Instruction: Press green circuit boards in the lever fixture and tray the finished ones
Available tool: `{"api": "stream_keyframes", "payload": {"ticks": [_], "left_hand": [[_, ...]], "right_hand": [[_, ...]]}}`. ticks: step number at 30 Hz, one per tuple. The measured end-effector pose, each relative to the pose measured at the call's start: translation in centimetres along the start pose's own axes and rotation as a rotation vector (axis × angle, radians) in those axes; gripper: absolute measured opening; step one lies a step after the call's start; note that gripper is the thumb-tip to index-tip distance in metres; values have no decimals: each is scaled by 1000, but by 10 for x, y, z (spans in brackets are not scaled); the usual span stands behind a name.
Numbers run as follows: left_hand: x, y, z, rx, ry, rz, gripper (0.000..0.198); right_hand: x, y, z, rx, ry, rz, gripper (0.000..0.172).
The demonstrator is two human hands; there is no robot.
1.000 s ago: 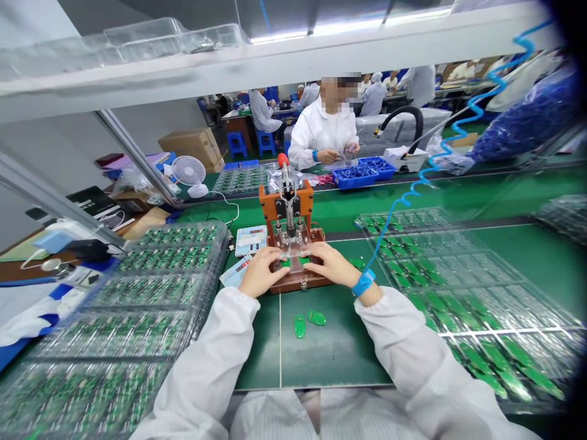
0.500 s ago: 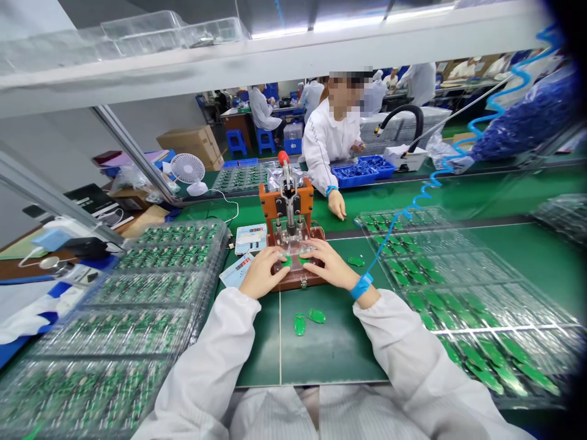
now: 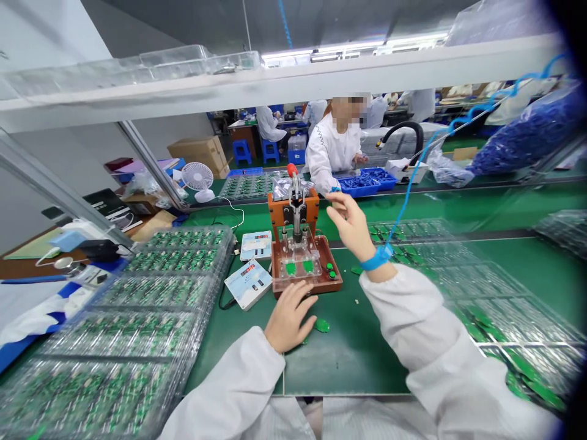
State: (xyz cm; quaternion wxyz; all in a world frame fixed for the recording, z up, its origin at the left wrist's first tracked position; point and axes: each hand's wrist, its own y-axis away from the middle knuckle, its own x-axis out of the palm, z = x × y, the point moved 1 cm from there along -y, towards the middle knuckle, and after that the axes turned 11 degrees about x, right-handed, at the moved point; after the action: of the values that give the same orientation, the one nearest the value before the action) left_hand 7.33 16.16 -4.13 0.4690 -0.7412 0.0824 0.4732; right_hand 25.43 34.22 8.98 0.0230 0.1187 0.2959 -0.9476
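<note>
Head view: your left hand (image 3: 290,316) spreads wide before the orange press (image 3: 297,223); your right hand (image 3: 352,228) hovers, fingers loosely parted.

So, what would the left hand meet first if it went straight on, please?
The left hand would probably meet the toggle-clamp fixture's brown base; the fingertips overlap it here, so contact is unclear.

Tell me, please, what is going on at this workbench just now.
Two bare hands are at work around a small press, in which two green boards lie. The left hand is spread near its front edge, close to a loose board. The right hand is raised beside the press, fingers bent, with nothing visible in it. Trays of boards lie to either side.
</note>
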Motion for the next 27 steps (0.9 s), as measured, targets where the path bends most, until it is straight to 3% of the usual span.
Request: {"api": "stream_keyframes", "payload": {"ticks": [3, 7, 12, 14, 17, 20, 24, 27], "left_hand": [[8, 3, -4, 7, 6, 98, 44], [11, 6, 1, 0, 3, 133, 42], [11, 8, 3, -3, 8, 140, 38], [12, 8, 2, -4, 11, 143, 38], [12, 8, 2, -10, 20, 142, 37], [12, 7, 1, -15, 29, 129, 36], [10, 7, 1, -21, 43, 117, 33], [9, 6, 1, -22, 52, 117, 33]], "right_hand": [[8, -46, 26, -48, -69, 49, 39], [29, -95, 46, 161, -115, 194, 40], [52, -125, 69, 411, -228, 385, 47], [53, -127, 82, 399, -279, 378, 41], [43, -112, 103, 146, -302, 305, 32], [26, -72, 122, -114, -218, 226, 37], [10, -8, 131, -290, 10, 148, 34], [8, 20, 127, -358, 104, 132, 35]]}}
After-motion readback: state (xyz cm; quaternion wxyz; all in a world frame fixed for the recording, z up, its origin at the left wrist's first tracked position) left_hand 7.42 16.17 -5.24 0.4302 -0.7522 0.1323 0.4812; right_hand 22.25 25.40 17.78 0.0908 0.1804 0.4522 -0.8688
